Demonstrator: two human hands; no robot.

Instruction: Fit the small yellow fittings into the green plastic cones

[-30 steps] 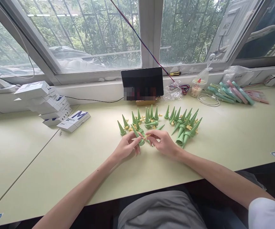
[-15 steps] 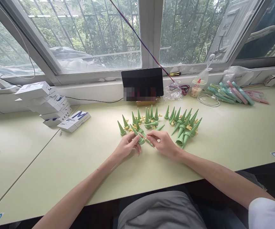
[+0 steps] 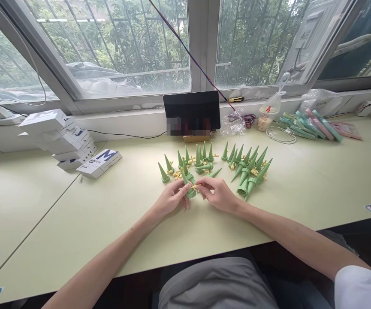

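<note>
My left hand [image 3: 173, 195] is closed on a green plastic plant watering spike [image 3: 190, 192], its tip pointing up and leaning left. Between the fingertips of my right hand [image 3: 216, 193] is a small yellow valve [image 3: 196, 186], its near end at the side of the spike's base. Whether the two are joined I cannot tell. Just beyond my hands stand several green spikes [image 3: 163, 174], with small yellow valves [image 3: 178, 175] among them. More green spikes [image 3: 252, 182] lie heaped to the right of my right hand, some with yellow valves fitted.
White boxes [image 3: 59, 135] are stacked at the left, one box [image 3: 99, 164] lying beside them. A black screen [image 3: 191, 111] stands at the back. Right of it are a bagged cup [image 3: 266, 116], a white cable [image 3: 281, 135] and teal and pink bundles [image 3: 314, 124]. The table's edge [image 3: 185, 264] runs before me.
My left hand has tilted the spike more upright. My right hand has shifted slightly, and the yellow valve now shows more clearly against the spike's base.
</note>
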